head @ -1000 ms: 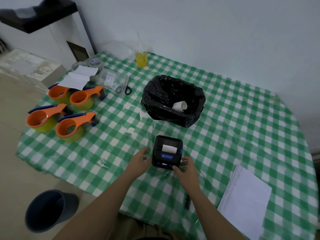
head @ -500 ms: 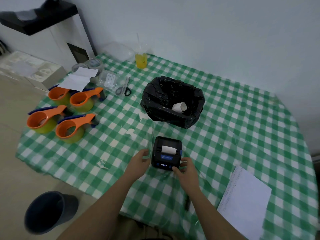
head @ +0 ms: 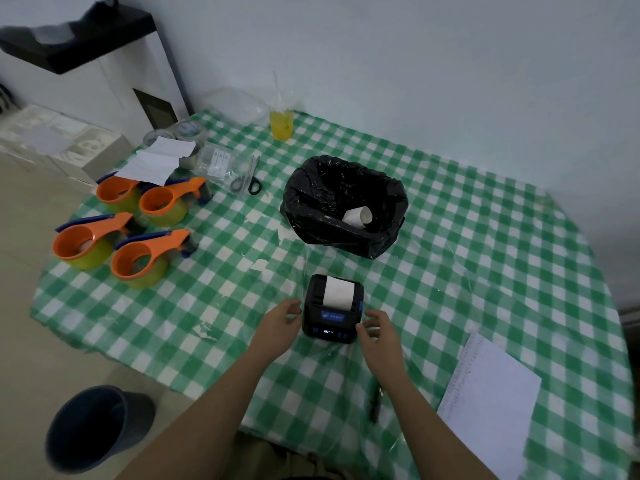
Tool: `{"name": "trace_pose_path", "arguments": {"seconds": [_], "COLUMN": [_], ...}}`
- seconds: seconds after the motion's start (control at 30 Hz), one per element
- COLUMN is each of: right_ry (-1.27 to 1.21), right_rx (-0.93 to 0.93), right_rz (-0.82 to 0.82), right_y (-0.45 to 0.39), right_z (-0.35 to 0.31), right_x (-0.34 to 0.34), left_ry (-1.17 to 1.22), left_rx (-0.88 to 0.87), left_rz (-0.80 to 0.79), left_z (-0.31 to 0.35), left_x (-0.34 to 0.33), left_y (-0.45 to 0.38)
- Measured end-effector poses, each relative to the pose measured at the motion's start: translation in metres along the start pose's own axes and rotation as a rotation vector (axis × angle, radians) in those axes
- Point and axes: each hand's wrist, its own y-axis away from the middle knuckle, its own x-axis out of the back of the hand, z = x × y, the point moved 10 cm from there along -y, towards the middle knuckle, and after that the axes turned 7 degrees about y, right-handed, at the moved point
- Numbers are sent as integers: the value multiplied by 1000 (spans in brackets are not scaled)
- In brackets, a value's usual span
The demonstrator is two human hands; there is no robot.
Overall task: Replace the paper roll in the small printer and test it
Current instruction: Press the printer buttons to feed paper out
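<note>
A small black printer (head: pixel 331 323) with a blue label stands on the green checked tablecloth (head: pixel 467 271) near the front edge. A white paper strip (head: pixel 338 291) comes out of its slot and lies back over its top. My left hand (head: pixel 278 327) rests against the printer's left side, fingers apart. My right hand (head: pixel 379 332) touches its front right corner, fingers curled loosely. A spent white paper core (head: pixel 358 216) lies inside the black bin bag (head: pixel 311 206) behind the printer.
Several orange tape dispensers (head: pixel 142 258) sit at the left. Scissors (head: pixel 247 180), a plastic packet (head: pixel 216 162) and a yellow drink cup (head: pixel 281 123) lie further back. A white sheet (head: pixel 491 403) and a dark pen (head: pixel 374 407) are at the right front. A grey bucket (head: pixel 93 427) stands on the floor.
The paper strip has fed further out of the printer and is now much longer. My right hand has shifted slightly to the printer's right corner; my left stays at its side.
</note>
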Motion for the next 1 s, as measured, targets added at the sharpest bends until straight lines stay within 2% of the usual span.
{"name": "trace_pose_path", "arguments": {"seconds": [1.0], "right_ry": [21], "right_rx": [-4], "right_rz": [-1], "right_y": [-2], "right_z": [-6], "right_x": [2], "left_ry": [-51], "left_rx": [-29], "left_rz": [25], "left_z": [14], "left_x": [6], "left_y": [4]}}
